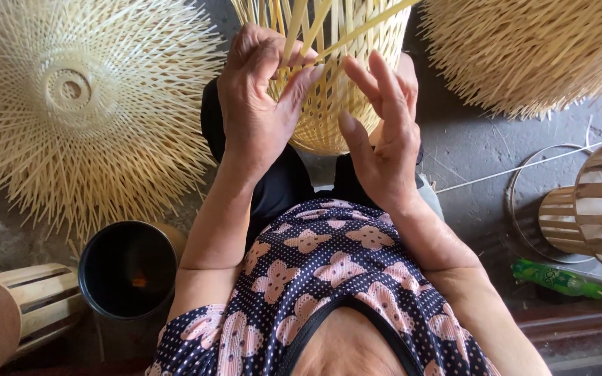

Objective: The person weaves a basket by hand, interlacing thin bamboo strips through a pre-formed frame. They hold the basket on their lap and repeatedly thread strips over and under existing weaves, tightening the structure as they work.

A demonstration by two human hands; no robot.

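Our left hand [256, 104] pinches bamboo strips [294, 31] of a half-woven basket [329, 118]; our right hand [383, 136] rests open against it.

Green plastic bottle [557, 278] lying on the floor, lower right, beside slatted wooden forms [597, 209].

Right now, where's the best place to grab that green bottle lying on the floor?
Probably around the green bottle's thicker middle body, coming straight down from above. It lies flat on the floor with its narrow neck pointing right, so the round sides are open to a grip across its width.
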